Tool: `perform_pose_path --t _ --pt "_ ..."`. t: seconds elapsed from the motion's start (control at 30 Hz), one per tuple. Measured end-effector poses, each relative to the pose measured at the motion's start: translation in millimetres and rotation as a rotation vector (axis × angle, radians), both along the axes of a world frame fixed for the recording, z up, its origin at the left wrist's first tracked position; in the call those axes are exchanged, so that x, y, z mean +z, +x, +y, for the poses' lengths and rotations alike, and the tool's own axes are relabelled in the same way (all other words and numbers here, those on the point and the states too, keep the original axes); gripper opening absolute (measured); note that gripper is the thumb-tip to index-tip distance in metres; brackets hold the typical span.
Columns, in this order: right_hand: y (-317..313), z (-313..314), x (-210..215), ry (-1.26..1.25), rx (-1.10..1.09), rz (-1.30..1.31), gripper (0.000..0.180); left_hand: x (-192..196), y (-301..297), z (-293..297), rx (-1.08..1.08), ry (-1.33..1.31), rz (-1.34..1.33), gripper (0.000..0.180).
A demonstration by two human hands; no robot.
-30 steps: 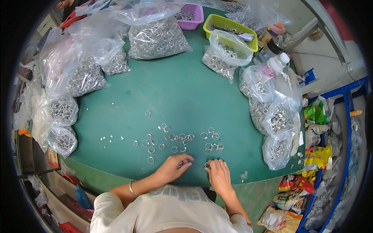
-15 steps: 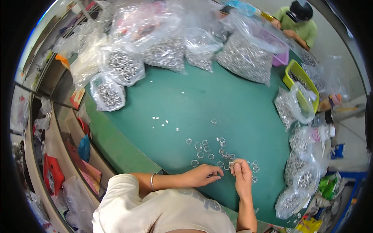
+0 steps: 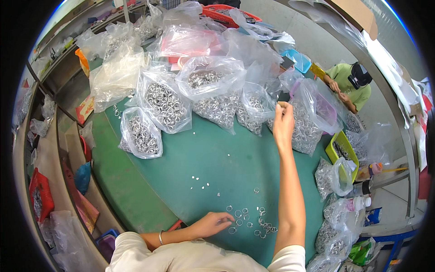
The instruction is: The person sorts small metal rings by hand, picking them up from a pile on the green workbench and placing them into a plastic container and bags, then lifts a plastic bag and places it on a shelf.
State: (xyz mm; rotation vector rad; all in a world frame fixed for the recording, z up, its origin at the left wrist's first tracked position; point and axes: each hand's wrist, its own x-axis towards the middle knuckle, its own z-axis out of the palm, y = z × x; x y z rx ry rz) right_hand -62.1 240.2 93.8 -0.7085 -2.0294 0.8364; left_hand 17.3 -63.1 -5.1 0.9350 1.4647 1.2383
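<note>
My right arm stretches far across the green table (image 3: 190,158). The fingertips of my right hand (image 3: 283,122) are pinched together at the mouths of the clear bags, between a small bag of metal rings (image 3: 250,115) and a large bag of small silvery pieces (image 3: 309,133). What the pinch holds, if anything, is too small to make out. Low over the near table, my left hand (image 3: 210,225) holds nothing, its fingers loosely stretched and apart. Just right of it lie several loose silver rings (image 3: 239,222), with a denser group of rings (image 3: 266,226) beside my right arm.
Other open bags of rings (image 3: 165,106) line the far left edge. White bits (image 3: 192,177) lie mid-table. A lime green basket (image 3: 337,145), more filled bags (image 3: 326,238) and a white-capped bottle (image 3: 358,204) stand along the right. A person in green (image 3: 346,86) works beyond.
My right hand has gone from the loose rings near me to the far bags. My left hand's fingers have straightened somewhat. The view has tilted up, showing more of the room beyond.
</note>
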Motion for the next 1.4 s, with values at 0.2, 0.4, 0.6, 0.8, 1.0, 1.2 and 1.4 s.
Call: perform_pose_path --t 0.2,0.4,0.6,0.8,1.0,1.2,1.4 --pt "43 -31 -13 -1.245 0.528 0.406 0.025 -5 -8 1 -0.013 0.008 -0.09 0.017" --pt "137 -123 -16 -1.795 0.522 0.469 0.029 29 -13 17 0.271 0.073 -0.331 0.022" --pt "190 -181 -33 -1.908 0.482 0.433 0.031 36 -4 21 0.309 0.254 -0.307 0.034" --pt "229 -211 -48 -1.903 0.432 0.501 0.028 32 21 10 0.246 0.332 -0.04 0.019" --pt "259 -223 -52 -1.833 0.407 0.495 0.024 30 40 3 0.13 0.247 -0.017 0.02" --pt "287 -234 -65 -1.849 0.346 0.556 0.024 36 56 0 -0.013 0.088 0.029 0.018" --pt "299 -243 -71 -1.875 0.343 0.557 0.024 24 67 -8 -0.009 0.222 -0.021 0.016"
